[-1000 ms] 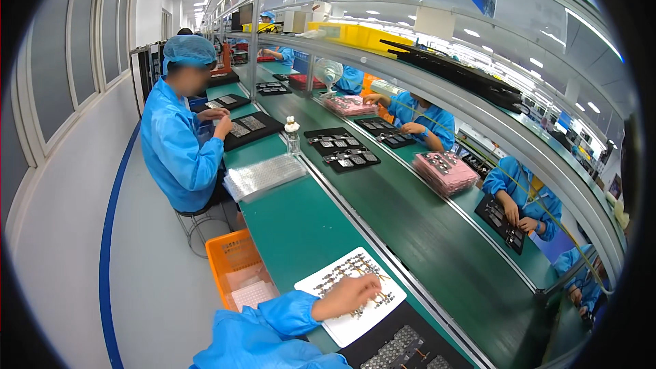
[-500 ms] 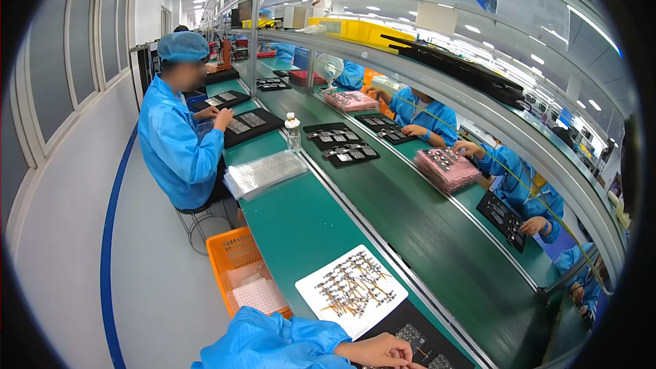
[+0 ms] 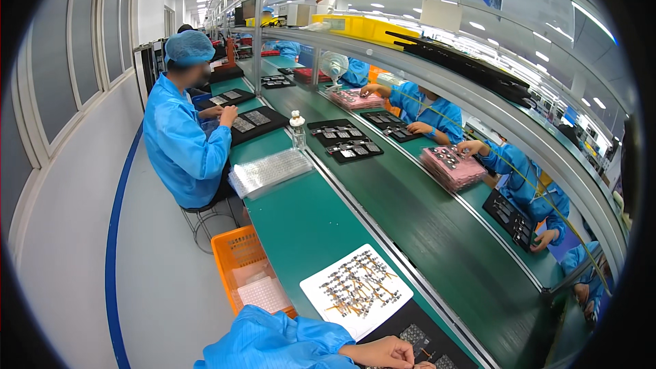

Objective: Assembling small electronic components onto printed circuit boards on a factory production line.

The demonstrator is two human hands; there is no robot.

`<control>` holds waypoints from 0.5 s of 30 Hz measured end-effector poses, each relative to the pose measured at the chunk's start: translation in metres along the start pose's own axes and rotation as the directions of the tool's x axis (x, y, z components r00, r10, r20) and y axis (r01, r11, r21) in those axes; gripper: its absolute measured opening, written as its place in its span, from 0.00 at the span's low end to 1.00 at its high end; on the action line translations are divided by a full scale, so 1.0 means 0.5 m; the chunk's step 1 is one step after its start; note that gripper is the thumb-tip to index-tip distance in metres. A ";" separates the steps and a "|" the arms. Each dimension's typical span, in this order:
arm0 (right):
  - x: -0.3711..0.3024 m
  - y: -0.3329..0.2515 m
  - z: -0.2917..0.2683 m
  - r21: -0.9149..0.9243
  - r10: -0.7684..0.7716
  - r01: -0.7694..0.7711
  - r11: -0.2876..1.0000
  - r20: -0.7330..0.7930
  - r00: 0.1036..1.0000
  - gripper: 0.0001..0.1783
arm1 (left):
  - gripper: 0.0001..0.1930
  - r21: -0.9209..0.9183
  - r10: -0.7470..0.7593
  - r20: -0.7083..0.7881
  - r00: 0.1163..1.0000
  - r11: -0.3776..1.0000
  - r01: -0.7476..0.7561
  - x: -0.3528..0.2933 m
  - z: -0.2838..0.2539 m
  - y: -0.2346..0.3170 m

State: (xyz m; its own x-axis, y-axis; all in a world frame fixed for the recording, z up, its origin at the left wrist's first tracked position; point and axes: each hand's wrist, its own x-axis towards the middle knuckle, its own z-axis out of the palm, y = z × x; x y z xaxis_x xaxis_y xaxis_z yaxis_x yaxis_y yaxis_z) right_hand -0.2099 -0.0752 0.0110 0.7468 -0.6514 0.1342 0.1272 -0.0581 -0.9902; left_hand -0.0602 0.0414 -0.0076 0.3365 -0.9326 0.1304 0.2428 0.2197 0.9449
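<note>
My left hand (image 3: 391, 352) comes in at the bottom edge in a loose blue sleeve (image 3: 283, 342). Its thumb and fingers are pinched together low over a black tray (image 3: 403, 319) with small grey flat parts (image 3: 415, 335) on it. Whatever the pinch holds is too small to make out. Only a bit of my right hand (image 3: 425, 365) shows beside the left fingertips; the frame's edge cuts off the rest. Just beyond the black tray lies a white tray (image 3: 316, 292), covered with rows of small flex-cable parts (image 3: 362, 283) with orange strips and metallic ends.
Clear plastic trays (image 3: 270, 172) and a small glass bottle (image 3: 298, 130) stand farther along the green bench (image 3: 294, 222). An orange crate (image 3: 229, 253) sits below its left edge. A co-worker (image 3: 184, 133) sits at left; others work across the green belt (image 3: 410, 212) at pink stacks (image 3: 451, 167).
The whole view has shifted slightly rightward. My left hand stays pinched over the black tray. Across the belt, the nearer co-worker's lower hand has moved a little along a black tray.
</note>
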 end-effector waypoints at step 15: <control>-0.011 -0.007 0.022 -0.065 0.090 -0.088 0.994 0.026 0.996 0.02 | 0.07 0.429 0.200 -0.047 0.979 0.889 -0.161 -0.007 -0.012 0.029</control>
State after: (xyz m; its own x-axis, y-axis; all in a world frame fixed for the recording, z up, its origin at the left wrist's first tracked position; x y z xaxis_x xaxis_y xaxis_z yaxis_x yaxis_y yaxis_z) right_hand -0.2075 -0.0630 0.0139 0.7719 -0.6341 0.0452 0.0178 -0.0494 -0.9986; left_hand -0.0525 0.0497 0.0036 0.4208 -0.8554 0.3020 -0.2287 0.2222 0.9478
